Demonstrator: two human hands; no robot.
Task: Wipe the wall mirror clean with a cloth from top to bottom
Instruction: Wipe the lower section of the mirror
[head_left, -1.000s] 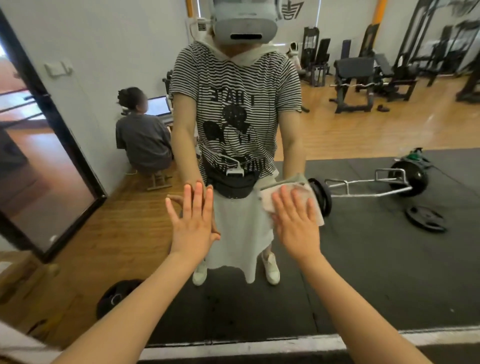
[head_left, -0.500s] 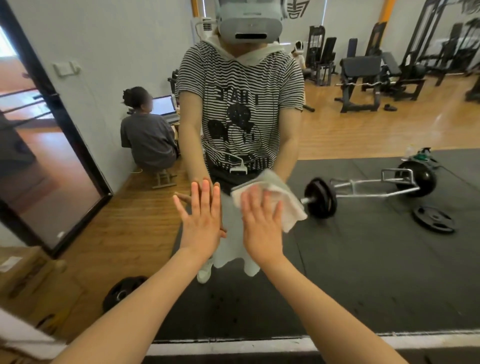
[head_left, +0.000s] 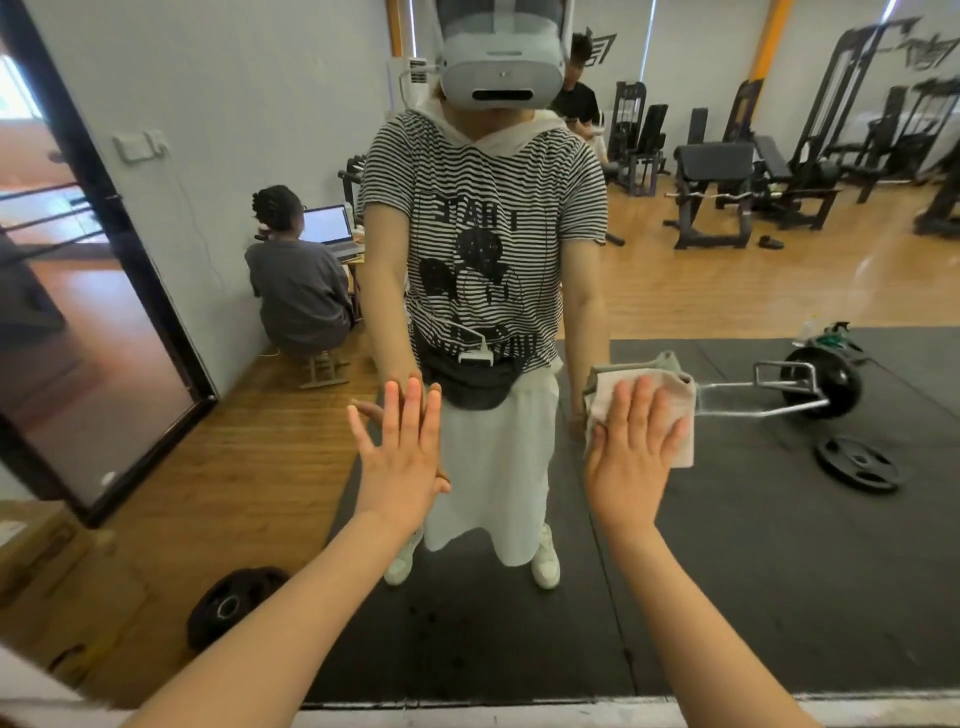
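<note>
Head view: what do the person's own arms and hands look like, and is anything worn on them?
Both forearms come up from the bottom edge bare, with no sleeves in view. The left hand and right hand carry no gloves, rings, watch or bands that I can see. The mirror reflection shows a short-sleeved black-and-white striped top ending above the elbows.

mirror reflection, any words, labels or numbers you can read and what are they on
"I HATE", seen mirrored, on the chest of the striped shirt reflected in the mirror.
A second line of print low on the same shirt: partly hidden by the waist bag, unreadable.
Black logo on the far wall: unreadable.
Laptop screen: too small to read.
</note>
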